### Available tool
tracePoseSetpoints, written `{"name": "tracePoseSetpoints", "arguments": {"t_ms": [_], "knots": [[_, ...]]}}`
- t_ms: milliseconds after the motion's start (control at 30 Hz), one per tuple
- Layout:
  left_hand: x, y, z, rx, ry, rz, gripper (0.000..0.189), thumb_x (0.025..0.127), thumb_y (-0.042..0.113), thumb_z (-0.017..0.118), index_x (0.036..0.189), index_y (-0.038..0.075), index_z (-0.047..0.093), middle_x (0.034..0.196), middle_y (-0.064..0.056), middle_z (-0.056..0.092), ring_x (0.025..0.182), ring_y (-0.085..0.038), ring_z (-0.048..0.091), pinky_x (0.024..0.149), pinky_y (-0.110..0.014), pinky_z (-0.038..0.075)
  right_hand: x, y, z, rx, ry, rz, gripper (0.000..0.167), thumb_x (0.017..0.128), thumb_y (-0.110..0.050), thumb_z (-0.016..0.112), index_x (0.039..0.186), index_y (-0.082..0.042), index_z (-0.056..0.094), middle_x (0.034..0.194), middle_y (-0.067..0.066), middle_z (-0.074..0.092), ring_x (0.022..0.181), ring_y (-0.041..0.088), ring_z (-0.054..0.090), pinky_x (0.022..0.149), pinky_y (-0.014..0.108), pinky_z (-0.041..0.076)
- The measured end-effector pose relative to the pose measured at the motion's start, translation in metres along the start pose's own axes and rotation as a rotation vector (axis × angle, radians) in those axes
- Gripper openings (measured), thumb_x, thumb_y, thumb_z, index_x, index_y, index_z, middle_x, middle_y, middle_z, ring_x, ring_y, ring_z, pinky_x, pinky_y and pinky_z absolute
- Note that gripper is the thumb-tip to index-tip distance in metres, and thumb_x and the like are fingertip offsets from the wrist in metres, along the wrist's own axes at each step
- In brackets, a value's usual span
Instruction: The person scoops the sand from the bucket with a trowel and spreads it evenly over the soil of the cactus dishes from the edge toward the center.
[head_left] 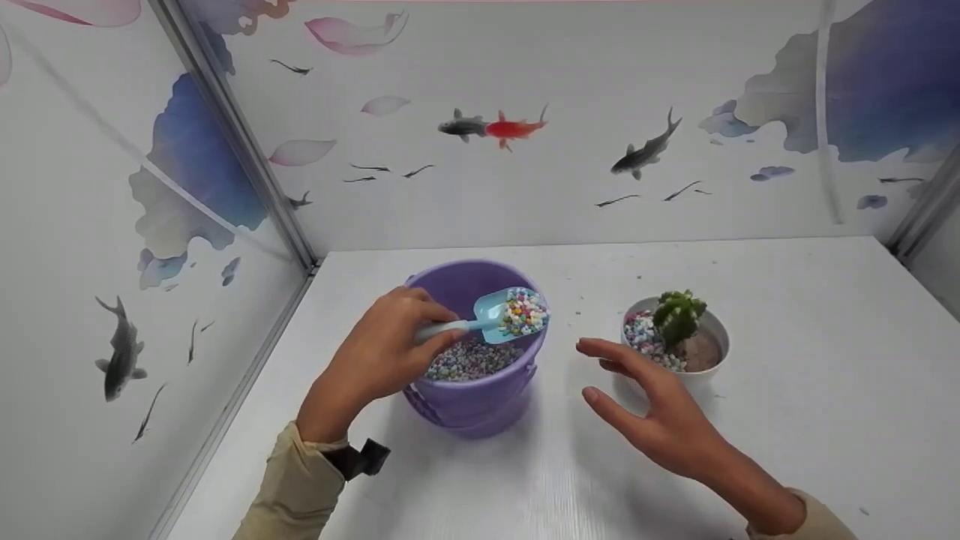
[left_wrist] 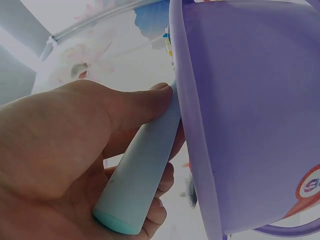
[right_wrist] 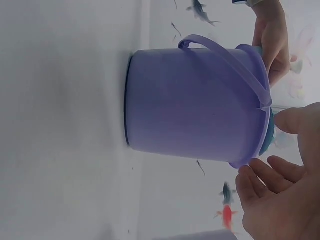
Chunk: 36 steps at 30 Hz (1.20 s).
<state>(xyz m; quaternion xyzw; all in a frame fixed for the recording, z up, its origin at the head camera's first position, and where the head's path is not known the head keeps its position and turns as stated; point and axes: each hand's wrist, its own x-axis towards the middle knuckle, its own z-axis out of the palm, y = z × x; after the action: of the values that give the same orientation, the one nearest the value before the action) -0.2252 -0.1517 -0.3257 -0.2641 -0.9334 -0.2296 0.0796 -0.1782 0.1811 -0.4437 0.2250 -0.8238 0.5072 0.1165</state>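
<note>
My left hand (head_left: 382,345) grips the pale handle of a light blue toy shovel (head_left: 490,309) over the mouth of a purple bucket (head_left: 480,405). A heap of multicoloured pebbles (head_left: 525,313) fills the front of the shovel's blade. More small pebbles (head_left: 472,361) lie inside the bucket. In the left wrist view, thumb and fingers wrap the shovel's handle (left_wrist: 140,175) right by the bucket's rim. My right hand (head_left: 660,420) hovers, fingers extended and thumb apart, between the bucket and a white pot, holding nothing.
To the right stands the white pot (head_left: 720,352) with a green cactus (head_left: 679,316); coloured pebbles cover its left part and brown soil shows on the right. Tiny crumbs dot the white table (head_left: 825,337). Panels printed with fish (head_left: 516,129) enclose the back and left.
</note>
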Motion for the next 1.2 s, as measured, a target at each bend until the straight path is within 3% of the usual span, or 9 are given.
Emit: {"name": "tracePoseSetpoints", "arguments": {"t_ms": [467,733,933,1067,1200], "knots": [[0.012,0.016,0.01,-0.001,0.015,0.079,0.019,0.098,0.025,0.082,0.112,0.012,0.086,0.098,-0.002,0.076,0.091,-0.017,0.063,0.081,-0.037,0.053,-0.029,0.016,-0.043,-0.195,0.08,-0.012,0.052,0.098,-0.01,0.081,0.139,-0.04,0.069,0.13,-0.017,0.075,0.124,0.003,0.069,0.105,0.007,0.045],[0.019,0.025,0.018,-0.033,-0.002,0.094,0.022,0.099,0.026,0.081,0.114,0.011,0.086,0.101,-0.004,0.078,0.094,-0.019,0.062,0.084,-0.037,0.052,-0.036,0.032,-0.068,-0.166,0.184,-0.106,0.039,0.098,0.005,0.074,0.127,-0.021,0.075,0.12,-0.002,0.079,0.115,0.003,0.069,0.103,0.009,0.047],[0.024,0.031,0.022,-0.046,-0.035,0.085,0.022,0.101,0.028,0.079,0.115,0.012,0.086,0.102,-0.002,0.078,0.096,-0.018,0.061,0.085,-0.036,0.051,-0.035,0.041,-0.082,-0.137,0.292,-0.118,0.032,0.097,0.014,0.069,0.115,-0.012,0.076,0.109,0.006,0.077,0.108,0.003,0.07,0.098,0.008,0.049],[0.027,0.036,0.026,-0.04,-0.058,0.074,0.022,0.101,0.03,0.079,0.115,0.015,0.086,0.102,0.001,0.078,0.095,-0.015,0.06,0.083,-0.034,0.05,-0.03,0.05,-0.088,-0.133,0.35,-0.108,0.028,0.097,0.014,0.068,0.116,-0.007,0.074,0.11,0.007,0.075,0.11,0.004,0.069,0.097,0.008,0.049],[0.032,0.04,0.031,-0.035,-0.076,0.07,0.023,0.101,0.033,0.079,0.115,0.017,0.086,0.101,0.004,0.078,0.095,-0.013,0.059,0.082,-0.031,0.05,-0.024,0.061,-0.092,-0.142,0.382,-0.094,0.033,0.097,0.013,0.068,0.126,-0.003,0.071,0.121,0.0,0.071,0.12,0.002,0.064,0.1,0.01,0.046]]}}
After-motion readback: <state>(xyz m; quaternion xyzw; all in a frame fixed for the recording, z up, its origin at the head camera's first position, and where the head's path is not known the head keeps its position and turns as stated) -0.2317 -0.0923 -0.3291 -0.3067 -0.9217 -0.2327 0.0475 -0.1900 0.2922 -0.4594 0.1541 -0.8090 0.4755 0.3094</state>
